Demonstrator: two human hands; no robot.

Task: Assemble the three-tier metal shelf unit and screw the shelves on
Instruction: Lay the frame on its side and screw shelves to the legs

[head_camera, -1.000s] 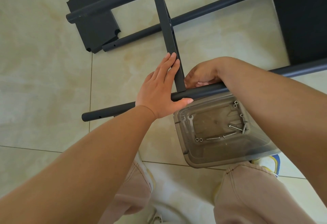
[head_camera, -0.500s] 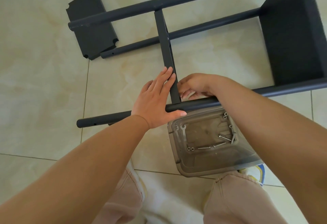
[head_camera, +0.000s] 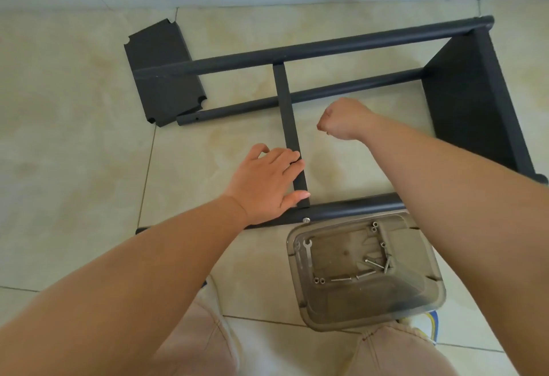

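shelf frame [head_camera: 341, 48] lies on its side on the tile floor [head_camera: 74, 152], one shelf [head_camera: 475, 102] fixed at the right end. left hand [head_camera: 264, 181] rests flat against the crossbar [head_camera: 289, 129], fingers straight. right hand [head_camera: 346, 118] hovers fisted above the floor, holding nothing visible. loose panel [head_camera: 162, 69] far left; clear tray [head_camera: 365, 274] holds screws [head_camera: 371, 265] and a wrench [head_camera: 307, 252].

Tray [head_camera: 427, 310] before the frame [head_camera: 312, 48] (screws [head_camera: 341, 279] inside)
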